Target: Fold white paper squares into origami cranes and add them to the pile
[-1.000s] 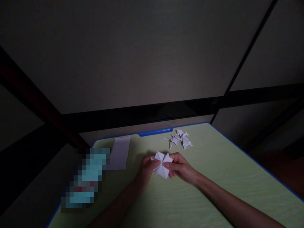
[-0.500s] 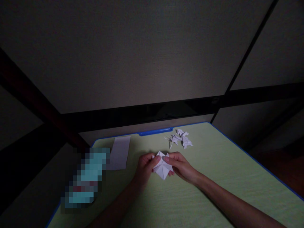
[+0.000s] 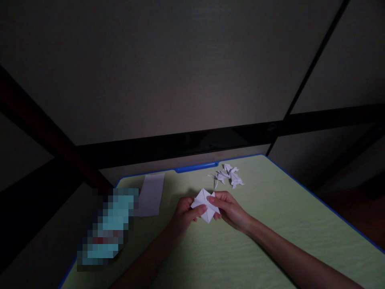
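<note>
A white folded paper piece (image 3: 205, 206) is held just above the pale green table top (image 3: 270, 224), between both hands. My left hand (image 3: 186, 214) pinches its left side, thumb lying on top of the paper. My right hand (image 3: 228, 208) grips its right side with fingers curled over the upper edge. The paper shows creases and a point facing down toward me.
A small heap of finished white folded paper figures (image 3: 229, 176) lies near the far edge. A flat sheet of white paper (image 3: 151, 194) lies at the far left. A blurred-out bluish object (image 3: 108, 226) sits at the left edge. The table has a blue rim (image 3: 197, 166).
The paper piece has been pressed flatter and narrower between the hands, from an open star shape to a compact diamond. Both hands stayed in place, moving slightly closer together.
</note>
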`<act>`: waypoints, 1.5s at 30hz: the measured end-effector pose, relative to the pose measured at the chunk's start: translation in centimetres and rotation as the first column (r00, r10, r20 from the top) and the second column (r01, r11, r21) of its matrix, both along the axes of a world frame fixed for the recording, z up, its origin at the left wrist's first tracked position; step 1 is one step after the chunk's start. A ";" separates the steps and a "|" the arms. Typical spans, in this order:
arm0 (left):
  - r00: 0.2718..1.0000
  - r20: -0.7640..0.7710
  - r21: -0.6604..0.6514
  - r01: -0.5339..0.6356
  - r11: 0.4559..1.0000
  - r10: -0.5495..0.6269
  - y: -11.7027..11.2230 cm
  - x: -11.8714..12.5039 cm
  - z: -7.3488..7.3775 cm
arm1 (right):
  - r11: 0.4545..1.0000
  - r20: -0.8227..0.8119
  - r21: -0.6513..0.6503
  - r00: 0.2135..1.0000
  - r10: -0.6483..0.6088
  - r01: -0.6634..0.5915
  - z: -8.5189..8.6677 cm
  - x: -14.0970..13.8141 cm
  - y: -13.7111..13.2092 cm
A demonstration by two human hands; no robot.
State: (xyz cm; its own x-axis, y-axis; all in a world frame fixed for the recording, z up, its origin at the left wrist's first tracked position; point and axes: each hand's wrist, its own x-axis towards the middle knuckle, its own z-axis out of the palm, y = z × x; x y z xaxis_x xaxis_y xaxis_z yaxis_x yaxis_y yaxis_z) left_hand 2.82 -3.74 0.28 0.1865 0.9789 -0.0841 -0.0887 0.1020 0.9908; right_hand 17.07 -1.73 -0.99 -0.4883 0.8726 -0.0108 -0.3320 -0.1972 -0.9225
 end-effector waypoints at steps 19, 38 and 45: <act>0.998 0.014 0.076 -0.065 0.995 0.064 0.4 0.4 -0.6 | 0.995 -0.032 0.104 0.999 0.003 0.000 0.1 0.0 -0.2; 0.999 0.039 0.040 -0.014 0.999 0.012 0.2 0.4 -0.4 | 0.998 -0.116 -0.061 0.993 -0.013 0.006 0.5 0.1 -0.1; 0.991 0.134 0.009 0.018 1.000 -0.019 0.5 0.3 -1.1 | 0.997 -0.126 -0.031 0.990 0.068 -0.073 0.7 0.2 0.0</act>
State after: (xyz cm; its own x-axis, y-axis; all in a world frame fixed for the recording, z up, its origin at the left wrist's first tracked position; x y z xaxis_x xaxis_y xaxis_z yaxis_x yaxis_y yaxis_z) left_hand 3.16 -3.27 -0.86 0.2139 0.9756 -0.0500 -0.2189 0.0977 0.9709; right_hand 17.28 -1.76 -0.30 -0.5482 0.8360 0.0235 -0.4281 -0.2564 -0.8666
